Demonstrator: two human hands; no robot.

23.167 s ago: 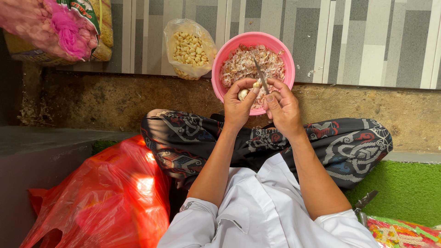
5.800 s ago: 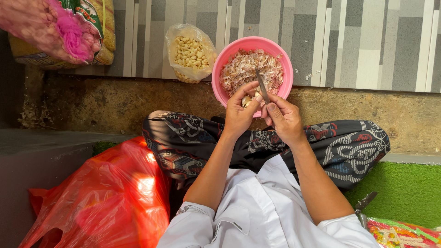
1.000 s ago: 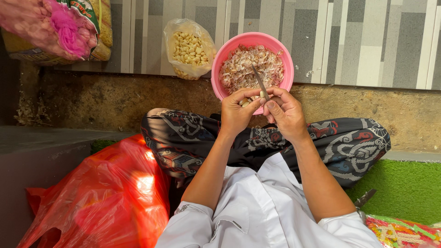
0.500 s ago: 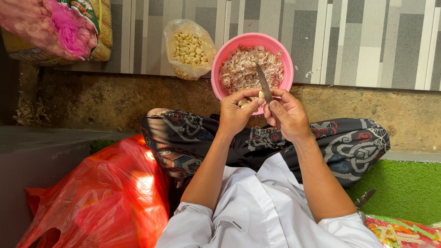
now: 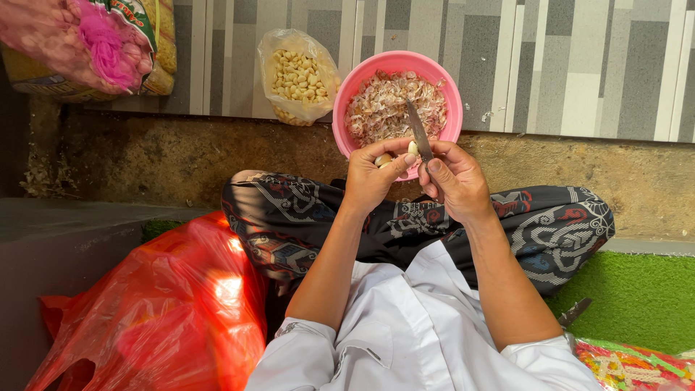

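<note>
Just above the centre of the frame, the left hand is pinching a pale garlic clove between thumb and curled fingers, holding it right at the near rim of the pink bowl, probably so that the peelings are falling among the papery skins already filling it. The right hand is closing tightly around the handle of a small knife, its blade pointing up and away over the bowl, the thumb sitting near the clove as though steadying the cut. The two hands are working close together, almost touching. The bowl is resting on the striped floor covering beyond the person's crossed legs in patterned fabric. To the bowl's left a clear plastic bag of peeled cloves is standing open, within easy reach. A red plastic bag is bulging at lower left, beside the knee, and a pink mesh sack is sitting in the upper left corner. Nothing is lying between the hands and the bowl.
</note>
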